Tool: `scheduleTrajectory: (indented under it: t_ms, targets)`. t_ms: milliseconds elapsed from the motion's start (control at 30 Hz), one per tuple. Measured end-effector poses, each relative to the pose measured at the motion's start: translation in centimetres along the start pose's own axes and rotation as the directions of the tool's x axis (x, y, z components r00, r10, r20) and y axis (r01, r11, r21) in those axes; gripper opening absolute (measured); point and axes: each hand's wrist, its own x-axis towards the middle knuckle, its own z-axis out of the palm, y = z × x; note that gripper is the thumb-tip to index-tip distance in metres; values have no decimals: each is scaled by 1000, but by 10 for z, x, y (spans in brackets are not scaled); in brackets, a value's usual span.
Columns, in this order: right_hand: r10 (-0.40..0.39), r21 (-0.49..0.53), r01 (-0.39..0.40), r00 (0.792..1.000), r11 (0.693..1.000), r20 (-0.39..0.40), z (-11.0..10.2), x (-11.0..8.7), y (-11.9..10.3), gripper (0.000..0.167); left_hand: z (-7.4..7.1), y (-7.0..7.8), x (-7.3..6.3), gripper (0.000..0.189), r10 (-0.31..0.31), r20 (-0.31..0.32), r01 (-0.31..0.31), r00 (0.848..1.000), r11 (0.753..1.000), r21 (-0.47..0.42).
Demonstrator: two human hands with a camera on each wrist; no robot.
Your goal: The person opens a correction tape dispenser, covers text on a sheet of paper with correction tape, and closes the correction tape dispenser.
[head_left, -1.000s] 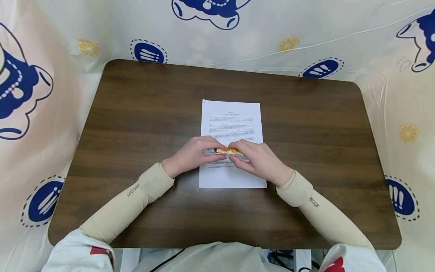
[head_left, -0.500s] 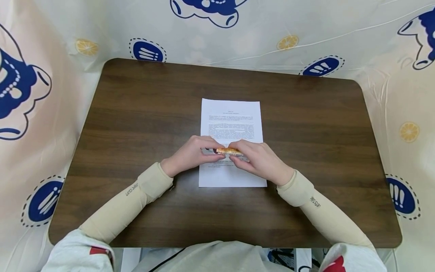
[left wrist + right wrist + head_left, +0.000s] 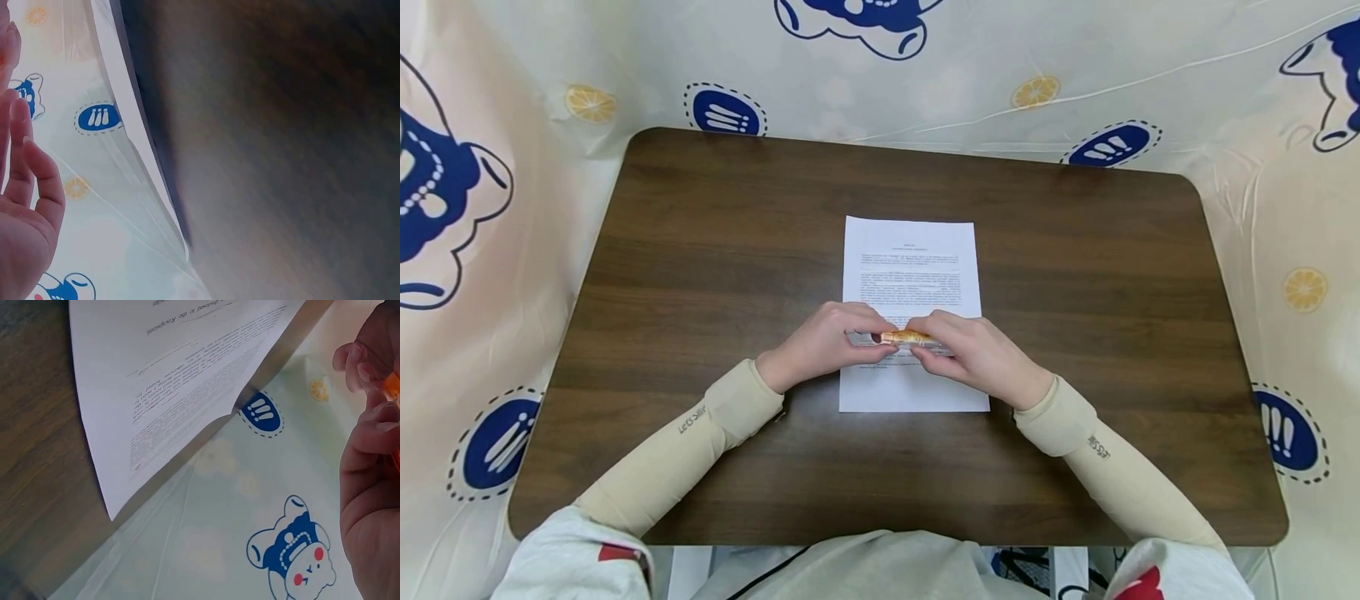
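Over the printed sheet of paper (image 3: pixel 917 392), both hands meet at a small orange-gold tube (image 3: pixel 901 337). Its left end looks dark and its right end clear. My left hand (image 3: pixel 838 333) pinches the left end between thumb and fingers. At the other end, my right hand (image 3: pixel 973 346) grips the tube, its fingers and thumb covering part of it. In the right wrist view, a bit of orange shows behind the right hand (image 3: pixel 375 506) at the frame's edge. The left wrist view catches only part of the left hand (image 3: pixel 28 231), with the tube out of sight.
The sheet lies on a dark wooden table (image 3: pixel 722 242) with rounded corners. A patterned white curtain (image 3: pixel 910 100) hangs behind and around the table. Beige sleeves (image 3: pixel 677 450) cover both forearms, and a dark cable (image 3: pixel 767 575) runs below the front edge.
Both hands stay near the same place on the tube. The right hand has shifted very slightly to the right, and the tube sits a little differently between the fingers.
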Motion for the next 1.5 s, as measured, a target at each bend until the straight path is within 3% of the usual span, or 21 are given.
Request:
scheduleTrajectory:
  t_ms: [1000,1500]
  targets:
    - [10,2,-10,1000,1000,6,-2,-3,4,30,-9,-1,-5,25,-20,7,20,1000,1000,-7]
    - [20,-22,-20,1000,1000,22,1,-4,6,29,-6,0,-5,24,80,-50,-77,996,996,48]
